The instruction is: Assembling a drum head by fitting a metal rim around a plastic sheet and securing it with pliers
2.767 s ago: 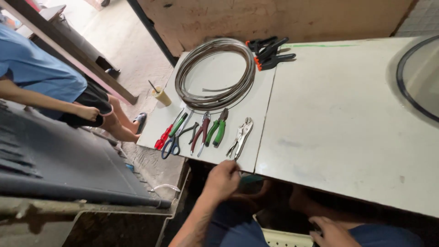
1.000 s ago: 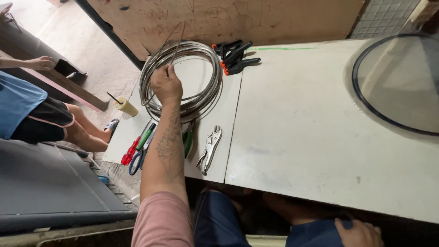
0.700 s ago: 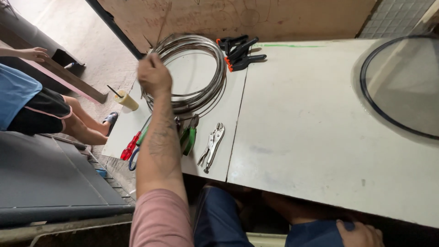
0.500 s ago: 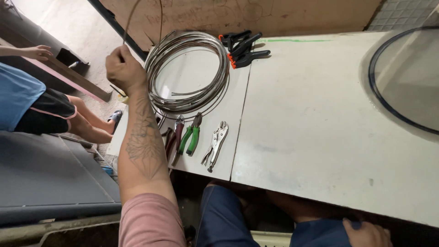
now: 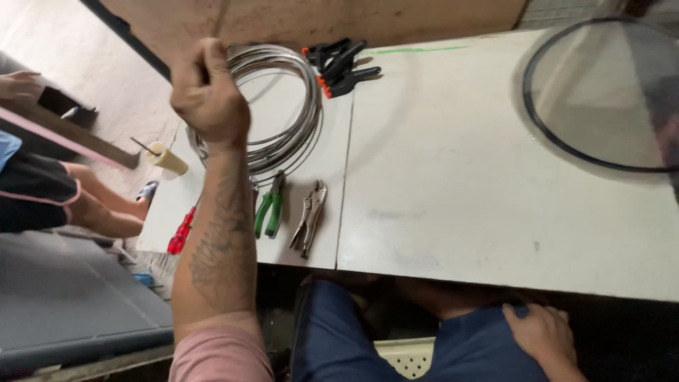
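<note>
My left hand [image 5: 207,90] is raised above the white table [image 5: 481,177], closed around a thin metal wire that runs up out of the top of the view. Below and right of it lies the coil of grey wire [image 5: 283,113]. Green-handled pliers [image 5: 270,206] and silver locking pliers [image 5: 310,216] lie near the table's front edge. A red-handled screwdriver [image 5: 181,230] shows beside my forearm. My right hand [image 5: 543,336] rests on my thigh below the table, holding nothing.
Black spring clamps with orange tips [image 5: 339,65] lie at the back. A round black-rimmed hoop [image 5: 601,92] sits at the right. A cream candle-like cylinder [image 5: 166,158] stands at the left edge. Another person's leg [image 5: 106,209] and hand [image 5: 18,83] are at far left.
My left hand reached up from below the table to the coil, took hold of the wire end and lifted it up and to the left. The view shifted left.
</note>
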